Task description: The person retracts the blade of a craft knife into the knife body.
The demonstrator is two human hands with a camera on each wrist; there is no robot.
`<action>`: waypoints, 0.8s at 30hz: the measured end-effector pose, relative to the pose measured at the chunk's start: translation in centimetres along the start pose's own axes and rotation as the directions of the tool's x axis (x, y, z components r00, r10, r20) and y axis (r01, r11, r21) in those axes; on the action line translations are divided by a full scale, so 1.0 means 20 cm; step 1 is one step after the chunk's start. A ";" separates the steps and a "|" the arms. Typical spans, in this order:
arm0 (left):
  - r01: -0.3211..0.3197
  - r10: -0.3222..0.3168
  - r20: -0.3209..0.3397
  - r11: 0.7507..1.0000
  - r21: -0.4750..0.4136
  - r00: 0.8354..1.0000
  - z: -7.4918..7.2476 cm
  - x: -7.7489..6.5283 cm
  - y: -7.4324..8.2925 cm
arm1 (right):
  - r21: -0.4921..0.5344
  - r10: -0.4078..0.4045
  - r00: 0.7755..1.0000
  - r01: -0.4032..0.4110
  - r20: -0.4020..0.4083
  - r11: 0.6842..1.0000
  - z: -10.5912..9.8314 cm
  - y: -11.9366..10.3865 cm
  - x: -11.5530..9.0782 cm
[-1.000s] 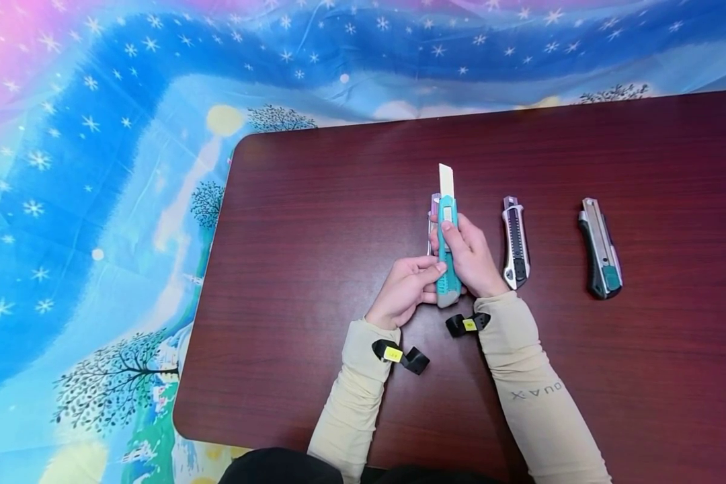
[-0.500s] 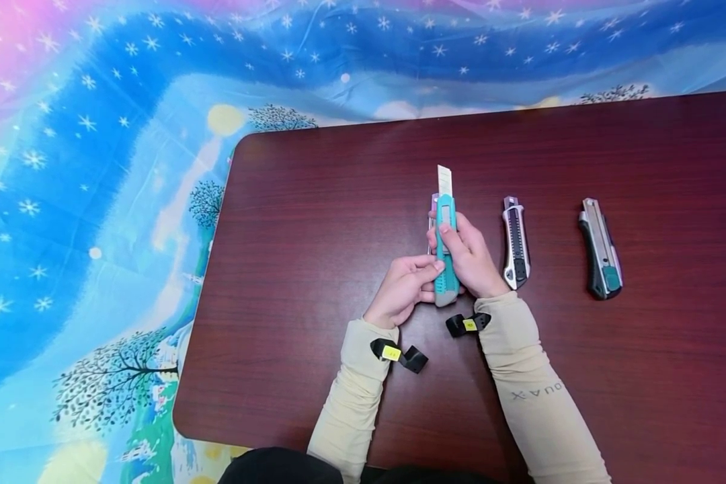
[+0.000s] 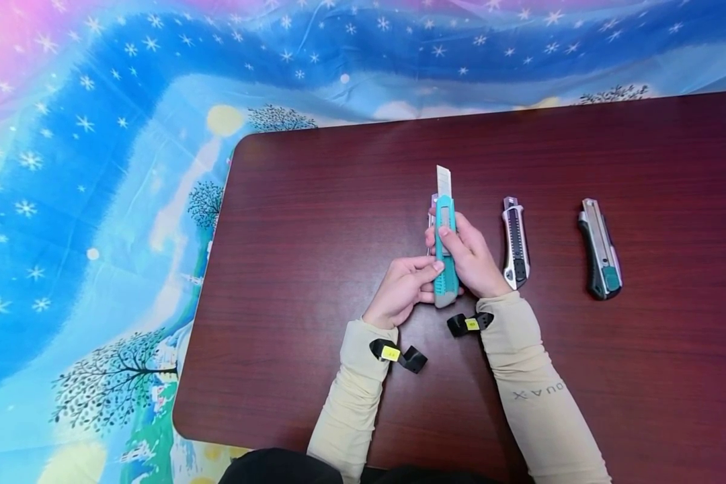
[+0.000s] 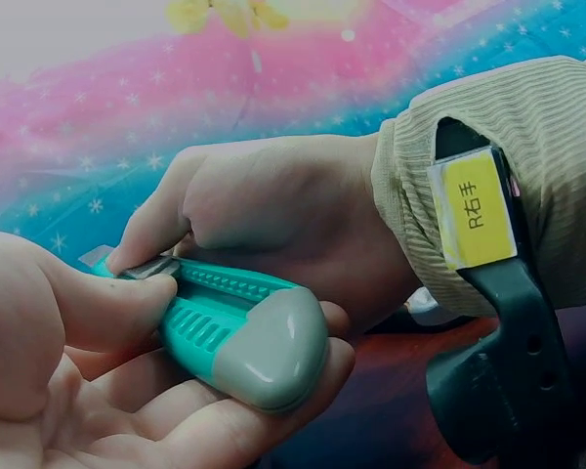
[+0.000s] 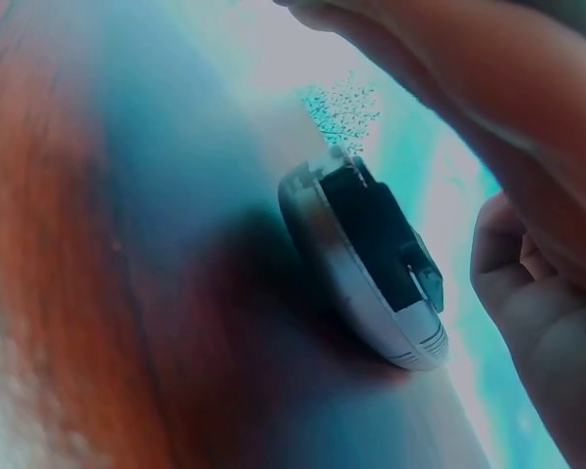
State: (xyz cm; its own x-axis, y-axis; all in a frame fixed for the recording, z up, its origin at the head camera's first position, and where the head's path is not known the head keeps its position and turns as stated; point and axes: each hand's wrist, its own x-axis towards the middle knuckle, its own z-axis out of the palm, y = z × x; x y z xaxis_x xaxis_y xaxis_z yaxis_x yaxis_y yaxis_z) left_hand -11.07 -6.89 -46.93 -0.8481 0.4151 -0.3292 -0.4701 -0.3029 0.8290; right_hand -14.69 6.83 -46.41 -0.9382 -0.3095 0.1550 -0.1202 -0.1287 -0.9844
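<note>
Both hands hold a teal utility knife (image 3: pixel 445 286) with a grey end cap, its blade (image 3: pixel 444 180) extended and pointing away from the person. My left hand (image 3: pixel 398 290) pinches the handle's lower part between thumb and fingers. In the left wrist view, the left thumb lies along the knife's slotted side (image 4: pixel 200 332), and the grey cap rests over the fingers. My right hand (image 3: pixel 470 254) grips the upper handle from the right, thumb on the front near the slider. Behind the held knife, a purple-tipped utility knife (image 3: pixel 433 201) lies mostly hidden.
A silver and black utility knife (image 3: pixel 514 242) lies on the dark red table (image 3: pixel 302 269) just right of the hands. Farther right is another with a green slider (image 3: pixel 601 249). A patterned cloth (image 3: pixel 127 202) hangs beyond the table's left and far edges.
The teal knife has shifted very slightly left with both hands. Glare on its blade has faded, so score lines show. The other knives have not moved.
</note>
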 end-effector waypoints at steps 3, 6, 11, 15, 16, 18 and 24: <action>-0.002 0.002 0.009 1.000 0.006 1.000 0.00 0.00 0.00 | 0.025 0.000 1.000 0.000 0.009 1.000 0.00 0.00 0.00; -0.003 0.003 0.017 1.000 0.012 1.000 0.00 0.00 0.00 | 0.035 -0.006 1.000 0.006 0.019 0.999 0.00 0.00 0.00; -0.013 0.013 0.008 1.000 0.006 1.000 -0.01 0.00 0.00 | 0.034 0.002 0.999 -0.003 0.033 0.999 0.00 -0.02 -0.01; -0.031 0.031 -0.013 0.999 -0.009 0.999 -0.02 0.00 0.00 | 0.053 0.007 1.000 -0.009 0.029 0.999 0.03 -0.05 -0.01; -0.037 0.036 -0.015 0.999 -0.014 0.999 -0.02 0.00 0.00 | 0.061 0.000 1.000 -0.001 0.023 0.998 0.03 -0.05 -0.01; -0.049 0.049 -0.002 0.999 -0.019 0.999 -0.02 0.00 0.01 | 0.088 -0.010 1.000 0.010 0.006 0.996 0.04 -0.06 0.00; -0.087 0.088 0.112 0.996 -0.013 0.990 0.01 0.00 0.02 | 0.214 0.002 0.997 0.015 -0.079 0.977 0.01 -0.07 0.00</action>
State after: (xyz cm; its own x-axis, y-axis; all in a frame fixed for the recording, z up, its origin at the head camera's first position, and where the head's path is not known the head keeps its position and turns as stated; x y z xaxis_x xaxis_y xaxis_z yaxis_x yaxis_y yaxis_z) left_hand -11.17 -6.83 -46.44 -0.8534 0.4804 -0.2021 -0.3975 -0.3490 0.8487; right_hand -14.50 6.87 -45.07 -0.9611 -0.2348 0.1458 -0.0617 -0.3321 -0.9412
